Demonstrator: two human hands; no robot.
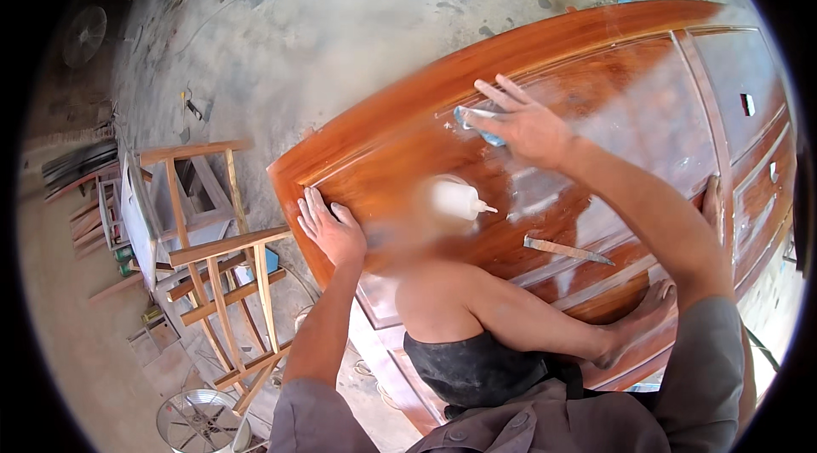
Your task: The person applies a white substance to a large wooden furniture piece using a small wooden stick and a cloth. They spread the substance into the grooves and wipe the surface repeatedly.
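Note:
My right hand (532,129) presses a folded light-blue sheet (492,139) against a reddish-brown wooden door (383,138), with the fingers partly spread. The sheet's kind I cannot make out for certain. Near the door's left end, my left hand (332,227) lies flat on the wood, fingers stretched, holding nothing. Between the hands a white squeeze bottle (455,199) with a thin nozzle lies on its side. A narrow, flat, blade-like tool (568,250) rests to its right. Pale dust and whitish patches mark the panels.
My bare leg (528,308) is bent across the near side of the door. Wooden frames (230,283) stand at the left, with a pale cabinet (183,197) behind them. A round metal fan (202,421) is at the lower left. Stained concrete floor (298,27) stretches beyond the door.

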